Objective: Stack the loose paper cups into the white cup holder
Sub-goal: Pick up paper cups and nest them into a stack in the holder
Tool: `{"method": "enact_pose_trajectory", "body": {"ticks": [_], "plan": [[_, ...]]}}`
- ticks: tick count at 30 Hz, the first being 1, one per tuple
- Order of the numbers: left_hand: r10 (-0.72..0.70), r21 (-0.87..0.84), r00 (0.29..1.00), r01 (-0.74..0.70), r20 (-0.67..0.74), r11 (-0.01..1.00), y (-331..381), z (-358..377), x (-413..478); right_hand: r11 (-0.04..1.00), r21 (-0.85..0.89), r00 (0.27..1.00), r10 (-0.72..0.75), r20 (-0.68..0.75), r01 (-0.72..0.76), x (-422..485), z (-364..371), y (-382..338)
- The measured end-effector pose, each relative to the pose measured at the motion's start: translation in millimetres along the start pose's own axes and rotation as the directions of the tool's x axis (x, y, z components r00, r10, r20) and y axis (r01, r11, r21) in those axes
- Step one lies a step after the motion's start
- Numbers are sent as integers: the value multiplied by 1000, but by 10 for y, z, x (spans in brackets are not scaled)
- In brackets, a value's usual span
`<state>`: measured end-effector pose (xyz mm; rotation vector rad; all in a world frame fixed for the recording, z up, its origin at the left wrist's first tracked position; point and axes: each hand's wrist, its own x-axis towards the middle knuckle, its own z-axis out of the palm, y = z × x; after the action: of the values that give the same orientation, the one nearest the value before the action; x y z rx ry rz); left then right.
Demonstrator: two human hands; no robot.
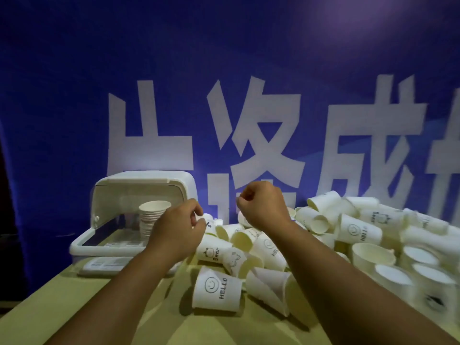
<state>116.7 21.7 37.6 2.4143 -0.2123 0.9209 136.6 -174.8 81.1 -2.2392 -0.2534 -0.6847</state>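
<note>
One stack (153, 220) stands upright in the open holder (82, 247) at the tabletop's (57, 305) left, ready for more. Just beside it, the left hand (174, 232) has its grip curled round a cup (208, 221), probably bound there. Right hand (263, 207), fisted with nothing in its grip, hovers above the loose pile (358, 231).

The scene is dim with a blue cast. A pale glow sits on the backdrop (373, 33) at upper right, perhaps from a lamp above. Soft shadows fall on the counter (62, 307). The edges bend from wide-angle distortion, and the paper cups (423, 245) at far right are blurred.
</note>
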Motion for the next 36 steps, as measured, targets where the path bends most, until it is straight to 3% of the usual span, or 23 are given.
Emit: {"method": "enact_pose_trajectory", "body": {"ticks": [3,6,8,13,16,21,25,31,36], "plan": [[-27,-33,988,33,151,999,321,223,102,972,-231,999,48,26,-40,57,-400,346],[-7,-101,948,41,318,994,632,515,191,866,-497,991,108,75,-57,106,-827,699],[-42,-158,903,120,427,980,830,718,243,785,-615,986,148,78,-69,129,-1092,933],[-125,-173,828,258,547,951,1174,1146,426,719,-695,957,213,198,-17,135,-1411,1401],[-125,-125,808,238,576,963,1318,1344,499,745,-666,942,197,271,36,145,-1432,1575],[-161,-44,834,217,528,975,1422,1569,576,724,-679,940,136,314,122,129,-1432,1683],[-202,-76,855,270,478,960,1442,1595,569,727,-672,953,81,292,144,123,-1473,1681],[-239,-252,910,333,338,909,1407,1285,532,822,-554,974,-1,228,130,80,-1460,1421],[-171,-255,975,204,144,945,1251,793,417,920,-382,988,-28,150,84,16,-1274,1071]]}}
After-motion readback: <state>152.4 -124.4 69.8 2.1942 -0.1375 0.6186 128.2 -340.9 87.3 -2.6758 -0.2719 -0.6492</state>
